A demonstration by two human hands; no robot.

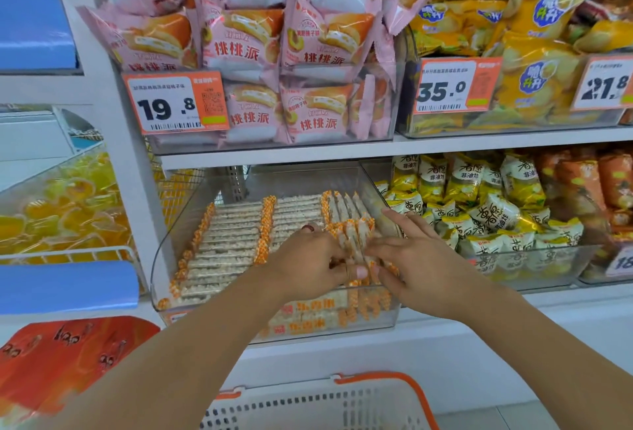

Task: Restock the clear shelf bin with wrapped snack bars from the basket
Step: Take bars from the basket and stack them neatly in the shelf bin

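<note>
The clear shelf bin [161, 258] on the lower shelf holds rows of pale snack bars [233, 241] in clear wrappers with orange-checked ends. Both my hands are inside its front right part. My left hand [308, 265] grips a bunch of upright bars [356, 238], fingers curled round them. From the right, my right hand [414, 265] presses against the same bunch with straight fingers. At the bottom edge, below my arms, the white basket [308, 409] with an orange rim shows; its contents are hidden.
Pink cake packs fill the bin above [274, 53], with a 19.8 price tag [174, 102]. Yellow and white snack packs [479, 203] sit in the neighbouring bin to the right. Yellow jelly cups [61, 210] lie in a wire basket at left.
</note>
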